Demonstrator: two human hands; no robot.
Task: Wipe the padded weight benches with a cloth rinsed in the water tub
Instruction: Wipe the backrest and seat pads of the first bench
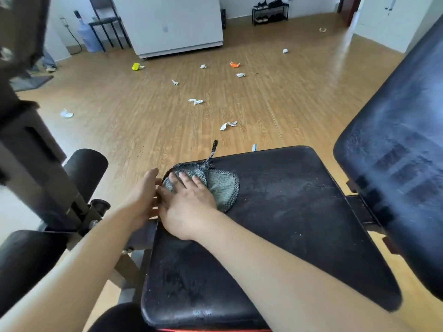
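Observation:
A grey cloth (pixel 223 188) with a dark mesh edge and a hanging loop lies on the far left corner of the black padded bench seat (pixel 282 212). My right hand (pixel 189 202) presses flat on the cloth with straight fingers. My left hand (pixel 146 190) rests at the seat's left edge beside the cloth, fingers straight, holding nothing. The seat shows dusty smears. The raised black backrest pad (pixel 395 164) stands at the right. No water tub is in view.
Black foam roller pads (pixel 86 171) and the bench's metal frame (pixel 72 207) stand at the left. Crumpled paper scraps (pixel 195 101) and a yellow scrap (pixel 136 66) litter the wooden floor. A white cabinet (pixel 172 22) and a shoe rack (pixel 269 12) stand at the back.

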